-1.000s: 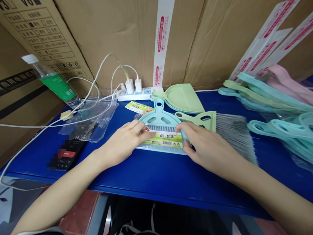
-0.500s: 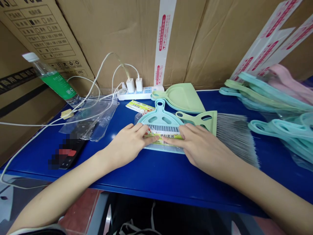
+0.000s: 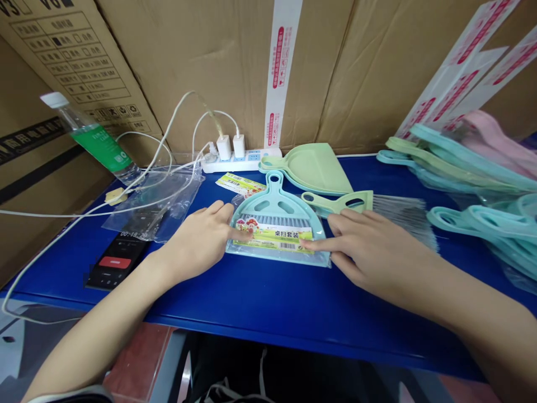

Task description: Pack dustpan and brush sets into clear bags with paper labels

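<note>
The pale blue dustpan [image 3: 274, 195] lay on the tabletop [image 3: 260, 305] between both hands, its handle at the far side. The left hand [image 3: 201, 238] rested one finger on the label's [image 3: 277, 236] left end, the right hand [image 3: 371, 252] one on its right; both sets of fingers were loosely bent, gripping nothing.

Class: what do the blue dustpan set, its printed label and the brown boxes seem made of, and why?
Blue dustpan set: probably smooth moulded plastic, by its even colour and rounded edges; bristles aside.
Printed label: perhaps paper or thin card, being flat and crisply printed; finish unclear.
Brown boxes: matte cardboard, by their dull, creased surface.
</note>
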`<state>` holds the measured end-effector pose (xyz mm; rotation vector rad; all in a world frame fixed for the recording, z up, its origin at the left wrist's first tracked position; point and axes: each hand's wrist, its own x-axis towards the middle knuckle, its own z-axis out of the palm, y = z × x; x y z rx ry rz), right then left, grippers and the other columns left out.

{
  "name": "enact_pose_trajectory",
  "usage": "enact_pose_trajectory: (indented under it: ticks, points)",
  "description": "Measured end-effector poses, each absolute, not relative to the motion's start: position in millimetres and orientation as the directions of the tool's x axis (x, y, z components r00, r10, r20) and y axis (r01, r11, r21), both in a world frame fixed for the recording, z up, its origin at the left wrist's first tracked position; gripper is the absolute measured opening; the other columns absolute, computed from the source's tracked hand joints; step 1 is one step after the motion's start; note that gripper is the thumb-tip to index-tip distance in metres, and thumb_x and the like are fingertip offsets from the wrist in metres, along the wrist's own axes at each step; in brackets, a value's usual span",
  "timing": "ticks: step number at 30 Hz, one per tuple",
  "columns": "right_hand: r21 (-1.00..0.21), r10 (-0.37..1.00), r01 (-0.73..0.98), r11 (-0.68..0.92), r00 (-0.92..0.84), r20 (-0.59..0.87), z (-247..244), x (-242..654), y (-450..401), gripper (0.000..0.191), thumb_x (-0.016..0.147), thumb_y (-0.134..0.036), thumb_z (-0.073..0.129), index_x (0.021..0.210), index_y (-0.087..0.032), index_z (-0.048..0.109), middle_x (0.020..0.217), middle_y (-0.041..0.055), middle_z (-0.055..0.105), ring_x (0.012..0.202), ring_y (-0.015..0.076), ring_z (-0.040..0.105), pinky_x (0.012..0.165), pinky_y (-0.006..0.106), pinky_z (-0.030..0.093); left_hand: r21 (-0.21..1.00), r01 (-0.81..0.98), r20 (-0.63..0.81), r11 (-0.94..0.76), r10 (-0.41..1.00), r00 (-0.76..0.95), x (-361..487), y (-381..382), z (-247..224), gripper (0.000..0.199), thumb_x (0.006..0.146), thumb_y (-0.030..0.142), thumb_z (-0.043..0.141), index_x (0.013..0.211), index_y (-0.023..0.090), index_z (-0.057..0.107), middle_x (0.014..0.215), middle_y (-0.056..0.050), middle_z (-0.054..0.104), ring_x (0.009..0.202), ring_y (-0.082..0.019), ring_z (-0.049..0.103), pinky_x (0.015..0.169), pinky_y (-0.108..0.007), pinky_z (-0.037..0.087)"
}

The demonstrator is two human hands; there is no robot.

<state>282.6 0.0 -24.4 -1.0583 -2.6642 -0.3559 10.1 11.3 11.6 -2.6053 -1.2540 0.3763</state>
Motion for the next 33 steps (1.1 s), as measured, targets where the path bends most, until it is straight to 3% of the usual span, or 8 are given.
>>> enact_pose_trajectory:
  ticks: [7,11,16,20,25,33]
  points:
    - [0.102,0.662,0.706,0.701,-0.697,0.276,-22,289,3,0.044,0.08,-0.005,0.049,0.094,-0.032,0.08,0.06,0.0022,0.058,0.06,0.0172,0.057,0.06,0.03,0.038,-0.257,0.788,-0.121,-0.56,0.828,0.548,1,15,11,0.057,0.084,0.001,0.04,0.115,0.038,0.072,0.085,-0.005,0.06,0.083,-0.019,0.057,0.066,-0.025,0.05]
    - [0.063,0.675,0.718,0.693,-0.677,0.294,-22,292,3,0.045,0.078,-0.006,0.044,0.089,-0.03,0.081,0.069,0.0033,0.069,0.063,0.0185,0.064,0.059,0.031,0.042,-0.19,0.812,-0.126,-0.552,0.834,0.537,-2,14,14,0.061,0.08,0.001,0.037,0.115,0.038,0.072,0.091,0.0,0.071,0.077,-0.015,0.064,0.059,-0.021,0.046]
    - [-0.021,0.75,0.774,0.633,-0.607,0.262,-20,290,3,0.041,0.08,-0.01,0.041,0.082,-0.028,0.077,0.072,0.0019,0.074,0.061,0.0202,0.066,0.051,0.031,0.039,-0.168,0.836,-0.134,-0.522,0.852,0.505,-3,14,18,0.059,0.08,0.004,0.036,0.11,0.036,0.074,0.1,0.003,0.076,0.08,-0.017,0.07,0.06,-0.024,0.046]
    - [-0.101,0.77,0.772,0.627,-0.596,0.226,-16,281,2,0.033,0.084,-0.012,0.036,0.077,-0.023,0.066,0.074,0.0025,0.072,0.059,0.0176,0.063,0.051,0.028,0.038,-0.157,0.823,-0.138,-0.546,0.837,0.529,-3,14,18,0.058,0.079,0.003,0.036,0.11,0.034,0.075,0.106,0.003,0.076,0.088,-0.018,0.072,0.065,-0.024,0.049]
    - [-0.143,0.761,0.751,0.644,-0.611,0.22,-16,277,1,0.028,0.085,-0.014,0.032,0.075,-0.022,0.056,0.07,0.0029,0.067,0.056,0.0171,0.059,0.051,0.028,0.038,-0.168,0.812,-0.136,-0.559,0.829,0.542,-3,14,14,0.052,0.078,0.003,0.039,0.106,0.027,0.076,0.099,-0.001,0.078,0.088,-0.021,0.073,0.067,-0.027,0.052]
    - [-0.166,0.739,0.72,0.674,-0.648,0.187,-17,282,1,0.028,0.081,-0.009,0.034,0.075,-0.022,0.058,0.071,0.003,0.069,0.06,0.0179,0.062,0.055,0.028,0.04,-0.113,0.789,-0.117,-0.604,0.796,0.593,-3,10,13,0.048,0.08,0.002,0.041,0.103,0.025,0.076,0.094,-0.002,0.077,0.083,-0.021,0.072,0.066,-0.027,0.05]
